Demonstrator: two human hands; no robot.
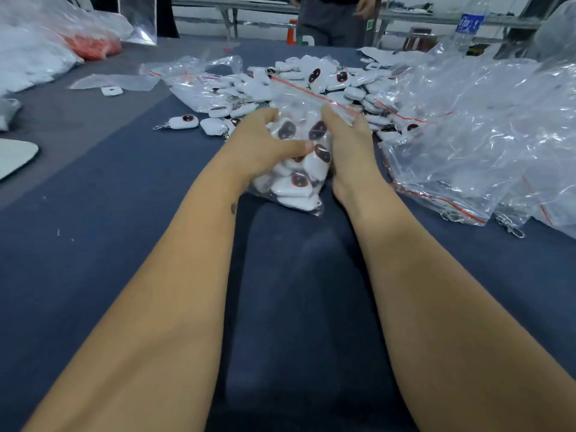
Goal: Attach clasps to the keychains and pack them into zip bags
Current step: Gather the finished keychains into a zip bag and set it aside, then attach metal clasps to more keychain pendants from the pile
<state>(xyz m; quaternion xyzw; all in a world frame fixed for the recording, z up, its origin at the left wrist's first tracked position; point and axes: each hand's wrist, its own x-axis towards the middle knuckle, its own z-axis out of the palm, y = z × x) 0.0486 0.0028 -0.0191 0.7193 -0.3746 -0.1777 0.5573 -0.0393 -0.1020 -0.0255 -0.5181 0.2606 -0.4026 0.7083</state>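
A clear zip bag [299,179] with a red seal strip, stuffed with white keychains bearing dark oval prints, lies on the blue table in the middle of the view. My left hand [265,141] grips its left side, thumb laid across the front. My right hand [346,141] grips its right side, fingers up near the red strip. Behind the bag spreads a heap of loose white keychains [324,79]. One keychain with a metal clasp [184,121] lies alone to the left.
Crumpled clear zip bags [473,120] pile up on the right, with a loose metal clasp [511,227] at their front edge. More plastic bags [37,48] and a red-filled bag [93,46] sit far left. A water bottle [467,26] stands back right. A person [330,20] stands beyond the table.
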